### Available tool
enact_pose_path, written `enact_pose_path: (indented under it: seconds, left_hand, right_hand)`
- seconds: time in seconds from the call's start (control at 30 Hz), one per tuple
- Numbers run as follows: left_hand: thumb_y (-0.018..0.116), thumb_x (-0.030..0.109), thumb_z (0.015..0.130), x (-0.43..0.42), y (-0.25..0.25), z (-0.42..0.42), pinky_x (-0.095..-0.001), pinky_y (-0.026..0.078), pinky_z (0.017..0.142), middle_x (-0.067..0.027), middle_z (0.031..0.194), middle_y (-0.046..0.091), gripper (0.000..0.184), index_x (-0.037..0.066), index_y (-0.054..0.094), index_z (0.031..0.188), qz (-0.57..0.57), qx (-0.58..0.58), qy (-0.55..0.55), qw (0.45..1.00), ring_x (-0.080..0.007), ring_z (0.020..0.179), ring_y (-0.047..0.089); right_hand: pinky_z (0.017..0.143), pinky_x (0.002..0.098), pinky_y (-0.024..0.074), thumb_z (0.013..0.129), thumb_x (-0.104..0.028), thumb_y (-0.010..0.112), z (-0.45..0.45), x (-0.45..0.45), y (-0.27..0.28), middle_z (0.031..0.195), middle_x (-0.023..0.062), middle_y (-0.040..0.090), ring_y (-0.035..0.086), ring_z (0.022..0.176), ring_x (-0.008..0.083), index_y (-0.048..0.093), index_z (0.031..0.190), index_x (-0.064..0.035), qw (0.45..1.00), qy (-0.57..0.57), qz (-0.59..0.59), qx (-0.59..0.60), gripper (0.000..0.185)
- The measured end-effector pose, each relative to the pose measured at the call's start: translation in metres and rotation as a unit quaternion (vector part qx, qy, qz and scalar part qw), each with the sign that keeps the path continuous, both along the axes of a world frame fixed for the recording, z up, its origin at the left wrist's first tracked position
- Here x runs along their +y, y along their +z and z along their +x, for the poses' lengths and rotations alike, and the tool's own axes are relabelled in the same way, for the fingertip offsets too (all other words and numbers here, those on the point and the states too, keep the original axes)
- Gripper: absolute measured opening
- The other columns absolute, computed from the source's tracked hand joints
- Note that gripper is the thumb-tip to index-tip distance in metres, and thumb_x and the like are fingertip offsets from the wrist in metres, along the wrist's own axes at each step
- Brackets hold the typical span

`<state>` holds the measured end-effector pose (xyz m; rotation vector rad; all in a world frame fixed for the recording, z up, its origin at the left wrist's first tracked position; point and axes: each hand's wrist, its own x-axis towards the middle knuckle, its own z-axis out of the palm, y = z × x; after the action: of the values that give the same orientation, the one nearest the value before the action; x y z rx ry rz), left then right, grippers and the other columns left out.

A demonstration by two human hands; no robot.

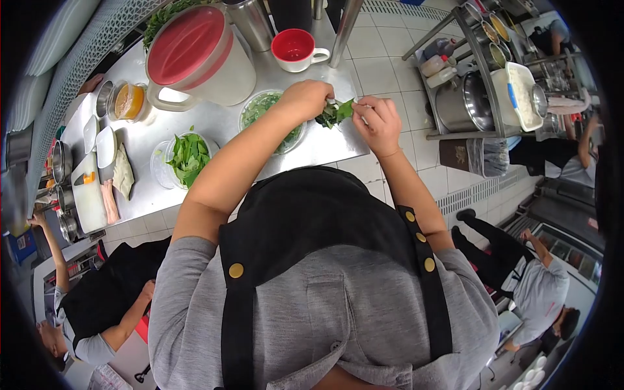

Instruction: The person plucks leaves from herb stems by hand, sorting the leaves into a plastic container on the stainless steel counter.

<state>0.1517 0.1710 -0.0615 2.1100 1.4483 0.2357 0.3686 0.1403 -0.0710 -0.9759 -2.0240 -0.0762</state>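
My right hand (378, 123) pinches a green leaf (344, 112) between thumb and fingers at the table's right edge. Close beside it, my left hand (305, 101) is closed with its fingers curled; its fingertips and anything in them are hidden. Darker leafy greens (328, 118) lie on the steel just below the left hand. My left forearm crosses over a clear bowl (244, 117) holding small green leaves. To the left of that arm stands a clear round container (160, 164) of larger green leaves (188, 159).
The steel table (338, 148) also carries a large pitcher with a red lid (195, 55), a red-lined cup (296, 51), an orange-filled container (130, 102) and a white cutting board (89, 195). A table post (346, 32) rises behind. Co-workers stand left and right.
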Motion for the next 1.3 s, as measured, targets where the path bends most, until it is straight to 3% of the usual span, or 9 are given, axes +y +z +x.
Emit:
enact_pose_path:
  seconds: [0.1,0.17,0.33,0.53,0.73,0.87,0.93,1.07,1.3]
  left_hand:
    - [0.068,0.014,0.089,0.001,0.014,-0.008,-0.0337,0.053,0.082,-0.0110,0.094,0.072,0.025,0.004,0.066,0.111,0.029,-0.043,0.057,0.997,-0.0243,0.091,0.069]
    - [0.070,0.016,0.091,-0.005,0.038,-0.015,-0.0319,0.052,0.082,-0.0079,0.100,0.071,0.032,0.003,0.061,0.119,-0.223,-0.313,0.144,0.912,-0.0168,0.090,0.067]
    - [0.076,0.002,0.084,-0.066,0.045,-0.036,-0.0212,0.049,0.075,-0.0010,0.092,0.062,0.045,0.005,0.051,0.122,-0.175,-0.443,0.145,0.867,-0.0079,0.084,0.061]
    - [0.076,-0.003,0.084,-0.157,0.063,-0.117,-0.0220,0.050,0.072,0.0000,0.091,0.057,0.039,0.006,0.053,0.114,0.012,-0.371,0.336,0.866,-0.0064,0.080,0.059]
    - [0.076,0.000,0.085,-0.214,0.041,-0.236,-0.0236,0.051,0.068,-0.0035,0.087,0.067,0.022,0.004,0.064,0.103,0.157,-0.333,0.508,0.779,-0.0119,0.073,0.064]
    - [0.076,0.006,0.084,-0.225,0.029,-0.264,-0.0309,0.053,0.074,-0.0087,0.093,0.069,0.022,0.006,0.069,0.105,0.045,-0.157,0.496,0.853,-0.0235,0.082,0.067]
    - [0.077,0.009,0.082,-0.229,0.035,-0.261,-0.0370,0.050,0.085,-0.0092,0.100,0.067,0.029,0.010,0.072,0.110,0.187,-0.015,0.384,0.904,-0.0287,0.097,0.063]
    - [0.083,0.014,0.075,-0.241,0.054,-0.258,-0.0400,0.049,0.089,-0.0107,0.105,0.066,0.038,0.010,0.070,0.110,0.071,-0.085,0.320,0.941,-0.0325,0.102,0.059]
    - [0.080,0.011,0.074,-0.229,0.025,-0.278,-0.0423,0.052,0.079,-0.0100,0.100,0.066,0.029,0.007,0.067,0.099,0.113,-0.053,0.336,0.934,-0.0314,0.089,0.065]
  right_hand:
    - [0.063,0.0299,0.0483,0.066,-0.007,0.079,0.002,-0.002,0.005,0.092,-0.0052,0.067,0.058,0.075,0.0169,0.072,0.084,-0.0143,0.998,0.028,0.046,-0.010,0.021]
    - [0.063,0.0296,0.0483,0.065,-0.007,0.080,-0.003,-0.003,0.009,0.092,-0.0054,0.067,0.058,0.075,0.0169,0.072,0.084,-0.0145,0.998,0.041,0.052,-0.002,0.021]
    - [0.063,0.0302,0.0495,0.066,-0.006,0.081,-0.044,-0.002,0.024,0.095,0.0000,0.068,0.059,0.075,0.0186,0.072,0.091,-0.0123,0.992,0.124,0.028,0.019,0.027]
    - [0.063,0.0326,0.0531,0.073,-0.003,0.081,-0.107,-0.001,0.022,0.095,0.0082,0.069,0.066,0.076,0.0243,0.069,0.104,-0.0086,0.976,0.165,-0.116,0.084,0.034]
    - [0.064,0.0329,0.0529,0.074,-0.004,0.078,-0.193,-0.025,0.044,0.089,0.0042,0.069,0.066,0.075,0.0235,0.070,0.090,-0.0090,0.938,0.335,-0.079,0.042,0.019]
    - [0.071,0.0348,0.0533,0.078,-0.017,0.078,-0.247,-0.051,0.038,0.092,0.0011,0.063,0.064,0.087,0.0217,0.072,0.092,-0.0139,0.899,0.390,-0.178,-0.090,0.015]
    - [0.074,0.0355,0.0534,0.079,-0.021,0.078,-0.263,-0.060,0.036,0.094,0.0007,0.060,0.062,0.092,0.0211,0.073,0.092,-0.0153,0.886,0.379,-0.222,-0.149,0.015]
    - [0.077,0.0368,0.0539,0.080,-0.024,0.078,-0.283,-0.069,0.037,0.099,0.0018,0.056,0.060,0.100,0.0209,0.074,0.094,-0.0151,0.877,0.328,-0.286,-0.202,0.017]
    - [0.079,0.0380,0.0537,0.078,-0.022,0.079,-0.305,-0.071,0.033,0.100,0.0032,0.058,0.061,0.100,0.0239,0.071,0.097,-0.0132,0.887,0.301,-0.276,-0.214,0.022]
